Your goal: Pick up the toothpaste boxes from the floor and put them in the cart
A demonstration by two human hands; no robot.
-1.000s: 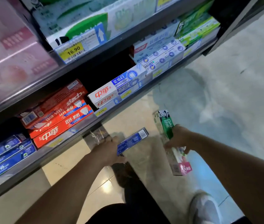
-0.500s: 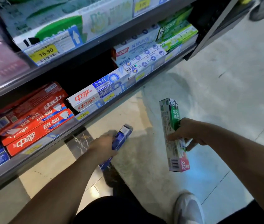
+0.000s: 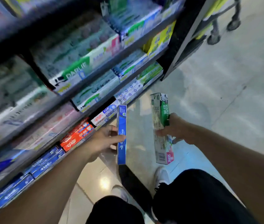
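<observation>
My left hand [image 3: 105, 139] grips a long blue toothpaste box [image 3: 121, 122], held upright in the air above the floor. My right hand [image 3: 175, 128] grips a green and white toothpaste box [image 3: 160, 113] with a pink end, also upright and off the floor. The two boxes are side by side, apart from each other. Part of the cart [image 3: 221, 18], with its wheels and grey frame, shows at the top right, well beyond both hands.
Store shelves [image 3: 95, 75] packed with toothpaste boxes run along the left, blurred by motion. A dark shelf end post [image 3: 181, 46] stands between me and the cart. My legs and white shoes [image 3: 161, 177] are below on the pale tiled floor [image 3: 233, 97].
Both hands have lifted their boxes higher off the floor; the blue box turned upright. The view has swung up and to the right, bringing the cart into sight.
</observation>
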